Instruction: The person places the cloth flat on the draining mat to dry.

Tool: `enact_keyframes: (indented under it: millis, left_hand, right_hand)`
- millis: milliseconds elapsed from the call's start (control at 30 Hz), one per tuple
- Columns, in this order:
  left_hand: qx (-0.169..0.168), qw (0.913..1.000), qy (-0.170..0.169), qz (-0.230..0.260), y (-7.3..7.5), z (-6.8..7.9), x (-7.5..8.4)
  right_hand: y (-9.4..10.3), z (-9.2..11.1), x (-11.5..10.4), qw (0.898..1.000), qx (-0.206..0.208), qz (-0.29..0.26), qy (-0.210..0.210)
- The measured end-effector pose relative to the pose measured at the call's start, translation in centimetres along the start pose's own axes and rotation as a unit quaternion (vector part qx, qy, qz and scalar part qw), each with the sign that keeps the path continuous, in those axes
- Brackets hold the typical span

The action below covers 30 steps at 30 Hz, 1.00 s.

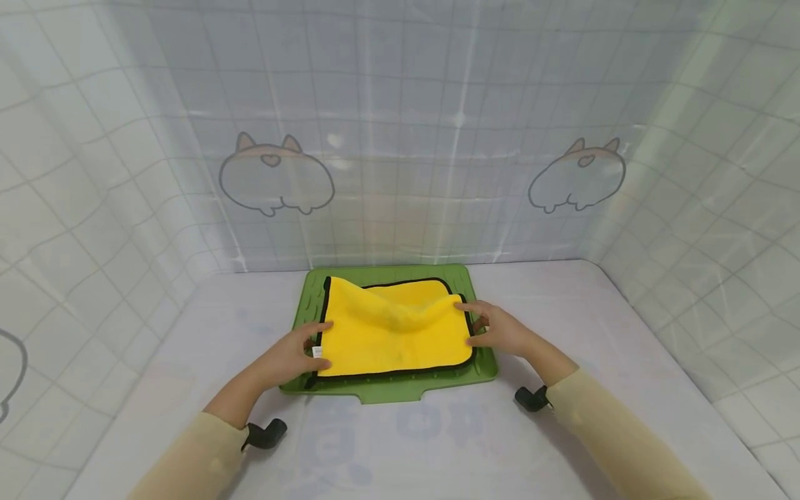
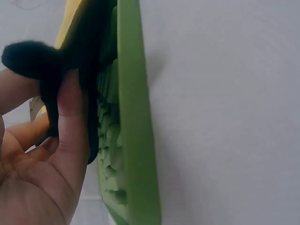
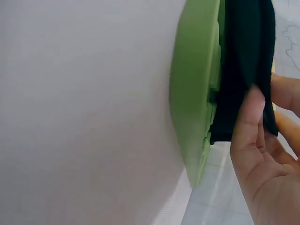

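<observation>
A yellow towel with black edging lies folded over on a green tray. Part of its far layer shows behind a raised, wavy fold. At the towel's left edge, beside a small white label, my left hand pinches the cloth. My right hand pinches the opposite edge between thumb and fingers. In both wrist views the towel's side looks dark, with the left hand and right hand gripping layers of it above the tray rim.
The tray stands on a white table near its back edge. White curtains with a grid pattern hang behind and on both sides. Black wrist devices sit at the cuffs of both beige sleeves.
</observation>
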State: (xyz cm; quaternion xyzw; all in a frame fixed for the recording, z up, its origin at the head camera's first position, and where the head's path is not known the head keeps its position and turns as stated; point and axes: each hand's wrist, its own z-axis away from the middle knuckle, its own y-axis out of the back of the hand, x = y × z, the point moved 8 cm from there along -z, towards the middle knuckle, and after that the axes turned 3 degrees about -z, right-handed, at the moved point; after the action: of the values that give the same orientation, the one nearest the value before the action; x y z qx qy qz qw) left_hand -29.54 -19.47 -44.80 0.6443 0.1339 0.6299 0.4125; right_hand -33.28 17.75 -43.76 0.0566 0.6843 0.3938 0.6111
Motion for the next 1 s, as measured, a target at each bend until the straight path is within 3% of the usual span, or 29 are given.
enact_keyframes:
  millis: [367, 700, 867, 1000]
  left_hand:
    - [-0.021, 0.9984, 0.026, -0.045, -0.6, 0.4, -0.3]
    - [-0.023, 0.9955, -0.001, -0.091, -1.0, 0.7, 0.6]
    - [-0.026, 0.9948, -0.018, -0.096, -0.4, 0.7, 0.6]
    - [-0.014, 0.9966, -0.022, -0.078, 1.0, 0.6, 0.6]
  right_hand:
    - [-1.4, 0.6, 0.2, 0.998, -0.054, 0.011, -0.02]
    - [-1.8, 0.8, 0.2, 0.997, -0.074, 0.016, -0.034]
    - [-0.9, 0.9, 0.4, 0.995, -0.092, 0.014, -0.032]
    - [0.1, 0.5, 0.4, 0.994, -0.098, -0.013, -0.044]
